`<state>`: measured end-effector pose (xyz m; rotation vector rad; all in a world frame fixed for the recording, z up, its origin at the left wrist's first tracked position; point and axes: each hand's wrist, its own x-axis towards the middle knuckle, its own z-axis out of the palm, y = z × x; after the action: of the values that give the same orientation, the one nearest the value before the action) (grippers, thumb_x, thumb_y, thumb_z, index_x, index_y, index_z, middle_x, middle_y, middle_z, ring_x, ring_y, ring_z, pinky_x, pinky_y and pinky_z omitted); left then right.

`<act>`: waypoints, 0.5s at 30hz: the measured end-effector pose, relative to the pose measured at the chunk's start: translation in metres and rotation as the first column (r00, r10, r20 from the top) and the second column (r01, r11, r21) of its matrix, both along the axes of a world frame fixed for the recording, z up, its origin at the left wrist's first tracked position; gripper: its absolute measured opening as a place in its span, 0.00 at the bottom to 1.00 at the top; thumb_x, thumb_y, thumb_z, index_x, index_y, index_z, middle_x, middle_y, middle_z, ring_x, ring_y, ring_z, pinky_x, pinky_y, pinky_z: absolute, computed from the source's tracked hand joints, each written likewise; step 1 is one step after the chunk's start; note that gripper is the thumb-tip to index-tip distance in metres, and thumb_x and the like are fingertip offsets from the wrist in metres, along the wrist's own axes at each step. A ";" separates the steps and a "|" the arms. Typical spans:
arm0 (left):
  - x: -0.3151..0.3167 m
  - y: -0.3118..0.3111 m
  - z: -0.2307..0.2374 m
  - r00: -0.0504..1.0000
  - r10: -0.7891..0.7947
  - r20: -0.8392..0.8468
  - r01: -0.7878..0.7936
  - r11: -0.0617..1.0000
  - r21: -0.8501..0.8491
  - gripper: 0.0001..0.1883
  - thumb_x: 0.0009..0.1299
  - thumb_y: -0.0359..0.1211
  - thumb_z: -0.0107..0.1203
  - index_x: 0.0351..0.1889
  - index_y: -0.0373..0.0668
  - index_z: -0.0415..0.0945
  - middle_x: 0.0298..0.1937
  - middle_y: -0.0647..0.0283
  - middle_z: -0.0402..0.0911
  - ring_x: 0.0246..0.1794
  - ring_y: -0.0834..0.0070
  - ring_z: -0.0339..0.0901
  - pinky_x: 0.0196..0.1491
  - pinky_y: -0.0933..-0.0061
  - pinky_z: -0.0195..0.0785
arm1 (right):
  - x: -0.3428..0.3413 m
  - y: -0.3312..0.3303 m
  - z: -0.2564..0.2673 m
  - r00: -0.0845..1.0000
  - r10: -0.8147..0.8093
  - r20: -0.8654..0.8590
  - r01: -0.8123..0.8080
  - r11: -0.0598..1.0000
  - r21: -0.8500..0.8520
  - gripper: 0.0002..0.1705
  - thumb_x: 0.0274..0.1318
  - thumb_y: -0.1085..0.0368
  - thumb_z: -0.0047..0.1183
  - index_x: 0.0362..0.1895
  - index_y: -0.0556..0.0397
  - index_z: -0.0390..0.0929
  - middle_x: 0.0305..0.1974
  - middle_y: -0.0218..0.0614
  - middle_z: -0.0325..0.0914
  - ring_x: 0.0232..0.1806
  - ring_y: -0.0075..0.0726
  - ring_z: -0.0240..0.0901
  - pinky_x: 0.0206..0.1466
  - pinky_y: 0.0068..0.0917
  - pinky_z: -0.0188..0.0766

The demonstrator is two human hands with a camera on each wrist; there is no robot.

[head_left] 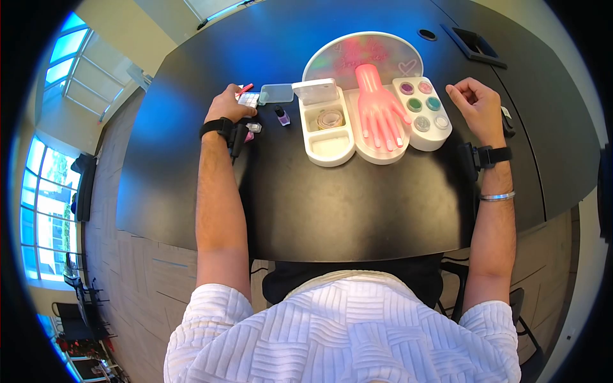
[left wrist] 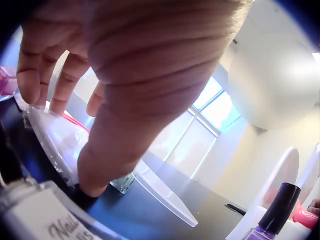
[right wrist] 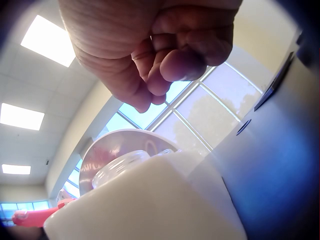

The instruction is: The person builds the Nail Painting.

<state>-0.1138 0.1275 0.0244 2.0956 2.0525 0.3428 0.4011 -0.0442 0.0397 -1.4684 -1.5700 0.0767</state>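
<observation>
My left hand point(head_left: 230, 107) is at the left of the dark table, its thumb and fingers bent round a clear plastic packet point(left wrist: 56, 134). In the head view, white pieces point(head_left: 249, 99) show beside those fingers, with a thin red stick point(head_left: 246, 89) by them. Close to its thumb stands a purple nail polish bottle point(head_left: 282, 116) with a black cap. My right hand point(head_left: 479, 105) hovers with loosely curled fingers and nothing in them, right of a white tray of glitter jars point(head_left: 436, 137). A pink model hand point(head_left: 377, 108) lies on the white stand point(head_left: 364, 155).
The stand's left part has an open-lidded compartment with a tape roll point(head_left: 330, 119). A rounded back panel point(head_left: 319, 64) rises behind. A translucent lid point(head_left: 276, 94) lies left of it. Near the left wrist is a labelled bottle point(left wrist: 55, 215). A dark frame point(head_left: 474, 45) lies far right.
</observation>
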 end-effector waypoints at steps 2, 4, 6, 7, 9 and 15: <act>0.001 -0.001 0.001 1.000 -0.006 -0.014 0.006 1.000 -0.023 0.44 0.54 0.47 0.82 0.69 0.46 0.77 0.62 0.44 0.87 0.65 0.50 0.84 0.68 0.56 0.76 | 0.000 0.000 0.000 1.000 0.002 0.007 -0.002 1.000 0.002 0.14 0.65 0.61 0.71 0.32 0.60 0.86 0.22 0.25 0.79 0.26 0.15 0.69 0.31 0.21 0.67; 0.000 0.000 -0.001 0.999 -0.009 0.040 0.009 1.000 0.004 0.34 0.62 0.45 0.73 0.66 0.45 0.81 0.61 0.45 0.88 0.64 0.49 0.85 0.68 0.55 0.76 | -0.001 0.000 0.000 1.000 0.000 -0.002 0.000 1.000 0.002 0.15 0.65 0.61 0.71 0.33 0.60 0.86 0.22 0.25 0.79 0.26 0.15 0.69 0.31 0.21 0.67; 0.004 0.004 -0.001 0.998 0.035 0.058 -0.037 0.999 0.035 0.28 0.65 0.42 0.68 0.63 0.44 0.83 0.60 0.44 0.88 0.64 0.48 0.85 0.67 0.55 0.76 | 0.000 0.000 0.000 1.000 0.000 0.000 0.000 1.000 0.003 0.14 0.65 0.61 0.71 0.33 0.60 0.86 0.22 0.25 0.79 0.26 0.15 0.69 0.31 0.21 0.67; 0.006 0.006 0.000 0.994 0.078 0.078 -0.084 0.994 0.065 0.23 0.68 0.39 0.63 0.61 0.43 0.85 0.58 0.44 0.89 0.63 0.47 0.85 0.67 0.54 0.76 | 0.000 -0.001 0.000 1.000 -0.001 0.002 0.001 1.000 0.004 0.14 0.65 0.61 0.71 0.33 0.59 0.86 0.22 0.25 0.79 0.26 0.15 0.69 0.31 0.21 0.67; 0.006 0.002 0.000 0.991 0.091 0.096 -0.102 0.988 0.116 0.21 0.70 0.38 0.60 0.59 0.43 0.86 0.57 0.44 0.89 0.62 0.46 0.85 0.66 0.53 0.76 | 0.002 0.001 -0.001 1.000 0.003 -0.005 -0.003 1.000 -0.003 0.14 0.65 0.61 0.71 0.33 0.59 0.86 0.22 0.25 0.79 0.26 0.15 0.69 0.31 0.21 0.67; -0.006 0.012 -0.003 0.997 0.051 0.059 -0.066 0.953 0.295 0.21 0.67 0.33 0.57 0.58 0.43 0.86 0.51 0.45 0.90 0.56 0.47 0.87 0.61 0.54 0.78 | 0.002 0.000 0.000 1.000 0.010 -0.016 -0.010 1.000 -0.012 0.14 0.66 0.61 0.71 0.33 0.59 0.86 0.23 0.24 0.80 0.26 0.15 0.69 0.31 0.21 0.67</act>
<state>-0.1199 0.1393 0.0210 2.1621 2.1499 0.7493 0.4034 -0.0439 0.0397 -1.4662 -1.5667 0.1029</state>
